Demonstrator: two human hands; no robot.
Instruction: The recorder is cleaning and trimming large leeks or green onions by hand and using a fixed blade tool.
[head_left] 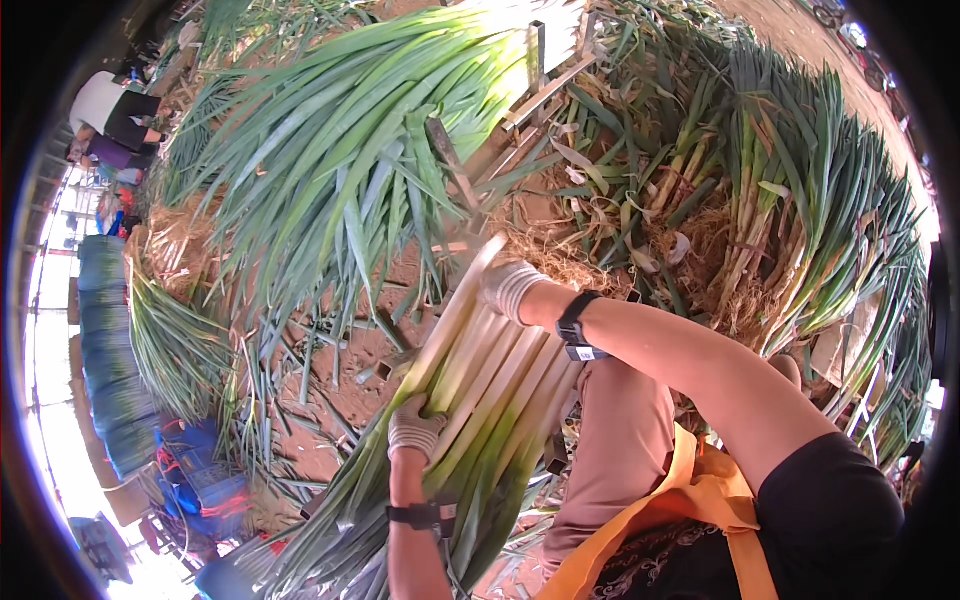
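Note:
A row of long green onions (pixel 500 370) lies slanted in front of me, white stems toward the upper right, green leaves trailing to the lower left. My left hand (pixel 415 428), in a pale striped-cuff glove, is closed on the stems at the left side where white turns green. At the white ends, my right hand (pixel 508 288) in a similar glove is bent over the stems and appears closed on them; its fingertips are partly hidden. Both wrists wear dark bands.
A large pile of trimmed green onions (pixel 350 150) rests on a metal-and-wood rack (pixel 455 165) ahead. Untrimmed, rooted green onions (pixel 790 200) are heaped at right. Loose roots and peelings (pixel 560 255) litter the ground. Another person (pixel 115 110) bends at far left, above a blue bundle (pixel 200 475).

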